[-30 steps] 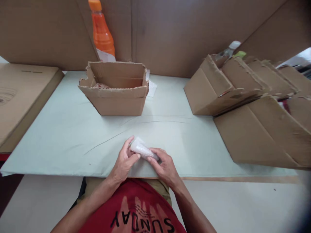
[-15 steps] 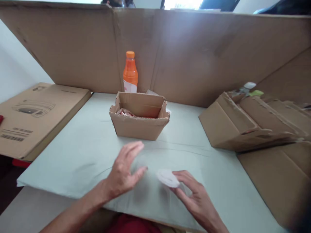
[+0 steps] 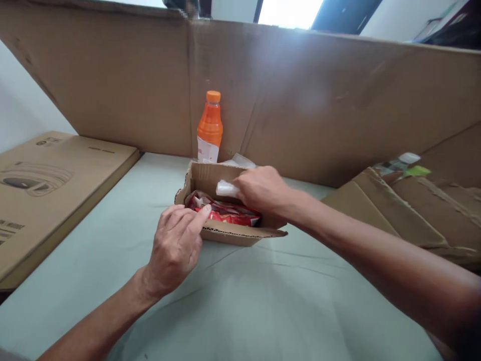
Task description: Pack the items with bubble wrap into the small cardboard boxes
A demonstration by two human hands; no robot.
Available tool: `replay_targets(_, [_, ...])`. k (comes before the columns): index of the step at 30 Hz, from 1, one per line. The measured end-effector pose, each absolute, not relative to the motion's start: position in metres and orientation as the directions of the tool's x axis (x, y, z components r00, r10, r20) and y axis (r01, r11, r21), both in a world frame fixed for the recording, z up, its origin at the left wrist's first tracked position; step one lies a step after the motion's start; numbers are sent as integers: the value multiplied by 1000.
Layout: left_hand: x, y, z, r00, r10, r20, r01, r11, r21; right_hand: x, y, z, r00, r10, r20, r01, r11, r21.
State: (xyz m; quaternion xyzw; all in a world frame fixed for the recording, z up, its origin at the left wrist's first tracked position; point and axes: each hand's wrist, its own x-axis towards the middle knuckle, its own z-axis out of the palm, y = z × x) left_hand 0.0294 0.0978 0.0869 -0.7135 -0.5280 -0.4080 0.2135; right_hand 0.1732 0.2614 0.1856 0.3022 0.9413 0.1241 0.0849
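On the table stands a small open-topped cardboard box (image 3: 233,239) with red, shiny packets (image 3: 233,214) lying inside it. My left hand (image 3: 176,248) grips the box's near left corner, thumb over the rim and fingers curled at the left side. My right hand (image 3: 265,189) is at the box's opening, closed on a small white roll (image 3: 226,189) that looks like thin, translucent material. Its end pokes out left of my fingers, above the packets. Most of the roll is hidden by the hand.
An orange bottle (image 3: 210,128) stands behind the box, near some clear plastic (image 3: 240,160). Tall cardboard panels (image 3: 300,110) wall off the back. A flat printed carton (image 3: 71,175) lies left. More cardboard boxes (image 3: 376,208), one holding a clear bottle (image 3: 398,163), stand right.
My right hand has carried the white roll forward from the near table to the box's opening. My left hand has moved forward and closed on the box's corner. The view has shifted slightly.
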Motion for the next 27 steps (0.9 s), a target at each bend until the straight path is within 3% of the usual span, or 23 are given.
replay_targets(3, [28, 100, 89, 120, 588, 800, 925, -358, 125, 142, 270, 164, -797, 554, -242, 482, 824, 298])
replay_targets(6, [24, 98, 89, 110, 564, 819, 928, -353, 119, 153, 273, 170, -819, 523, -238, 492, 852, 177])
replay_targets(9, [15, 90, 82, -13, 504, 864, 936, -298, 188, 214, 274, 190, -814, 581, 18, 580, 814, -30])
replay_targets(11, [6, 84, 71, -166, 530, 832, 906, -251, 341, 270, 269, 193, -661, 684, 308, 655, 726, -209])
replay_targets(13, [-3, 80, 54, -336, 643, 689, 802, -188, 567, 320, 258, 177, -426, 782, 455, 717, 599, -356])
replay_targets(15, [-11, 79, 34, -448, 760, 471, 619, -116, 777, 348, 242, 144, -343, 862, 373, 698, 500, -513])
replay_targets(18, [-14, 88, 13, -474, 851, 226, 322, -71, 944, 334, 218, 84, -447, 882, 152, 627, 429, -650])
replay_targets(22, [2, 111, 21, -451, 887, 103, 121, -54, 991, 280, 212, 48, -463, 874, 148, 529, 406, -745])
replay_targets(27, [60, 112, 33, -396, 908, 134, 126, -91, 988, 326, 214, 46, -318, 936, 148, 511, 301, -805])
